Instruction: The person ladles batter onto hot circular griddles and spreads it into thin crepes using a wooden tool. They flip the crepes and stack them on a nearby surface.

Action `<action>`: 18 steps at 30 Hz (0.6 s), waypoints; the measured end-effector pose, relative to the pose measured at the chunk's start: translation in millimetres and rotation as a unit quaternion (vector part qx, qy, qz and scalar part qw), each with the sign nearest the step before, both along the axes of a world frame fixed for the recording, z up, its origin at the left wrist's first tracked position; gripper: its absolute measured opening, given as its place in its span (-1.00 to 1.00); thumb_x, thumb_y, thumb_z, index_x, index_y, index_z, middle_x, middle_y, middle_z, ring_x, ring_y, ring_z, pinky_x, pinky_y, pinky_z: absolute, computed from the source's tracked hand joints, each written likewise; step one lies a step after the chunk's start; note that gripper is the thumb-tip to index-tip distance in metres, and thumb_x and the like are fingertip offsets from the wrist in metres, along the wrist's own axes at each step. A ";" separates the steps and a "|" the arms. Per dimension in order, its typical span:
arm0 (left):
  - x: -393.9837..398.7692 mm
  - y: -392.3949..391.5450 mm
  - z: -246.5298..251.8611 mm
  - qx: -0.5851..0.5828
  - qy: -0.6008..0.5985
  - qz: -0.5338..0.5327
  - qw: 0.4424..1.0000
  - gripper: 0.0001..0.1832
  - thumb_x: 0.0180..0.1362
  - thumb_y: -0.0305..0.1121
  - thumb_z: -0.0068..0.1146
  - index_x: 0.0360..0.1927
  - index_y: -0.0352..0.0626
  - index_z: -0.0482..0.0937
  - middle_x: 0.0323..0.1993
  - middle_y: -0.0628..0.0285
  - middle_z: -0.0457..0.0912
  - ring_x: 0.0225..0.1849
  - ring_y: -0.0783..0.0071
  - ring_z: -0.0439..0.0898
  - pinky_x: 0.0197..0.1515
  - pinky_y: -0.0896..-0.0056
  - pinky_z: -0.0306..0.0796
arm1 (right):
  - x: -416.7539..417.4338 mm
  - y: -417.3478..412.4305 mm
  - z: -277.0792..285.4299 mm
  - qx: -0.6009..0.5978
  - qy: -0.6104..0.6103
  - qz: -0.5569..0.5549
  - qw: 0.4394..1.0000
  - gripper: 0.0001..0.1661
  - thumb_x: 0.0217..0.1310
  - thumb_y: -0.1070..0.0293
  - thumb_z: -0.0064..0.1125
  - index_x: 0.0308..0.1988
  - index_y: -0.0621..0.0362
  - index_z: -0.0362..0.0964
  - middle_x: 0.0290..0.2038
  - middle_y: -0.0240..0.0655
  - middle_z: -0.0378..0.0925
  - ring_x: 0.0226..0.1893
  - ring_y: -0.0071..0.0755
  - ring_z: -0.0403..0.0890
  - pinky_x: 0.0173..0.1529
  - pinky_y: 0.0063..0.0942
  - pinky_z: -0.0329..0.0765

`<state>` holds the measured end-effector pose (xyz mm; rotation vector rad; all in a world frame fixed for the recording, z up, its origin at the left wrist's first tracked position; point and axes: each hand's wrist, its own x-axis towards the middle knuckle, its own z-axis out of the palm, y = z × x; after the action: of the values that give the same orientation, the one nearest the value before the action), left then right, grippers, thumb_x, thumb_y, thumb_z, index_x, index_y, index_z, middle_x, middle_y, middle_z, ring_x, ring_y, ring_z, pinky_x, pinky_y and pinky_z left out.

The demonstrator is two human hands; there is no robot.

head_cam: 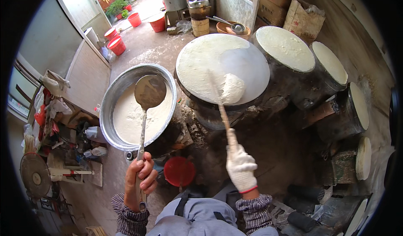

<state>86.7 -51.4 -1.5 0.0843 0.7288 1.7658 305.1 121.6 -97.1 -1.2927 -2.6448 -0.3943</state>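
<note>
My bare left hand [141, 179] grips the long handle of a metal ladle [150, 92]. Its batter-coated bowl is over a wide metal basin [105, 116] of pale, thick batter [129, 122]. In a white knit glove, my right hand [241, 166] holds a wooden stick [224, 114], whose blurred far end is over the round griddle [248, 62]. Pale batter covers the left and upper parts of that griddle, while its right side shows bare grey surface. A thick lump of batter [233, 89] lies right of the stick, near the griddle's front edge.
Several other round cookers with pale layers on top curve along the right, including a nearby one [285, 48]. A red bucket [179, 171] is below the basin. Dark cylindrical briquettes [300, 221] lie at lower right. A fan [36, 177] and clutter fill the left.
</note>
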 end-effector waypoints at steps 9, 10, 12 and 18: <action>36.4 26.0 2.6 -0.008 -0.009 0.029 1.000 -0.75 0.40 -0.34 -0.24 0.02 -0.28 0.32 -0.60 0.41 0.23 -0.72 0.66 0.28 -0.78 0.59 0.31 | 38.8 35.3 25.7 -0.177 0.058 -0.008 0.982 -0.19 0.31 0.20 0.06 0.44 -0.13 -0.08 -0.38 -0.25 0.55 -0.60 -0.17 0.60 -0.60 -0.25 0.52; 41.6 28.7 2.6 -0.005 -0.013 0.030 0.999 -0.75 0.40 -0.34 -0.24 0.02 -0.28 0.33 -0.60 0.41 0.23 -0.72 0.66 0.28 -0.78 0.60 0.31 | 50.6 39.5 12.5 -0.178 0.055 -0.019 0.982 -0.19 0.31 0.21 0.06 0.45 -0.15 -0.09 -0.38 -0.25 0.55 -0.62 -0.16 0.60 -0.58 -0.22 0.53; 51.8 34.7 4.9 -0.002 -0.005 0.039 0.999 -0.75 0.40 -0.34 -0.24 0.01 -0.27 0.33 -0.60 0.41 0.23 -0.72 0.66 0.27 -0.79 0.61 0.30 | 76.6 67.8 10.0 -0.152 0.061 -0.045 0.985 -0.21 0.34 0.21 0.03 0.45 -0.13 -0.09 -0.37 -0.28 0.55 -0.61 -0.21 0.59 -0.60 -0.21 0.52; 86.2 56.4 3.1 0.003 -0.021 0.064 0.998 -0.76 0.40 -0.34 -0.23 0.02 -0.26 0.33 -0.60 0.41 0.22 -0.72 0.67 0.24 -0.78 0.60 0.28 | 86.6 105.0 11.7 -0.090 0.098 0.066 0.989 -0.15 0.24 0.28 0.08 0.45 -0.14 -0.08 -0.51 -0.43 0.36 -0.71 -0.42 0.46 -0.74 -0.35 0.40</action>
<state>172.8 5.0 1.7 0.0038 0.7125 1.8858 391.7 226.5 -85.5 -1.1295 -2.6255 -0.0070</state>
